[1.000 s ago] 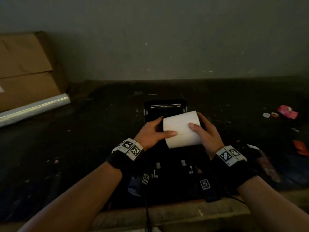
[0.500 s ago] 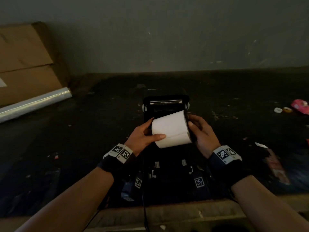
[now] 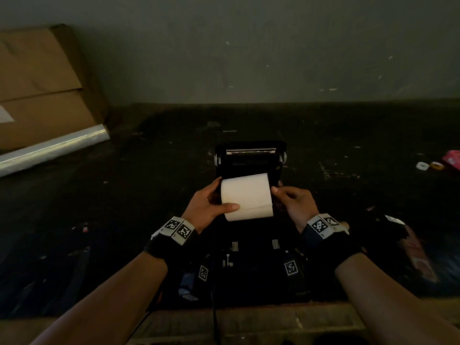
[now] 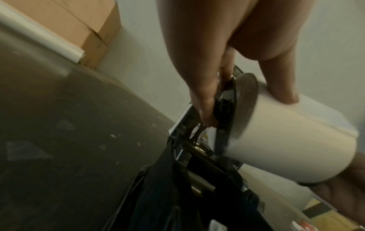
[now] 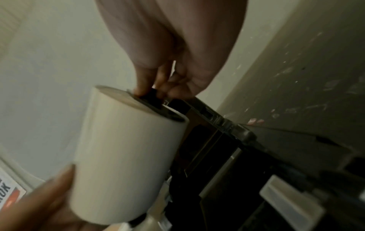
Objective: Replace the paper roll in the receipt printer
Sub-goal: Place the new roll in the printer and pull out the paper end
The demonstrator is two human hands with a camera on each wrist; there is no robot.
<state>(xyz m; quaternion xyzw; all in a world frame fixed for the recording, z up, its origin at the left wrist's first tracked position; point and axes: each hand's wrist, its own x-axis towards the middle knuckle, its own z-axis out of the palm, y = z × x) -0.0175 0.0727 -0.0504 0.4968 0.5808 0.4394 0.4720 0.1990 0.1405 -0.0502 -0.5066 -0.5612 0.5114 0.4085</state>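
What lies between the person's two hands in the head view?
The white paper roll lies between the left hand and the right hand, over the open receipt printer. The head view shows this.

Left hand point(image 3: 207, 207) thumb laid across, fingers curled; right hand point(image 3: 296, 204) fingers pinching, forearms converging

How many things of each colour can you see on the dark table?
White: 2, the paper roll and a small ring
Black: 1, the receipt printer
Brown: 1, the cardboard box
Silvery: 1, the film roll
Pink: 1, a small object
Orange: 1, a small ring
Total: 7
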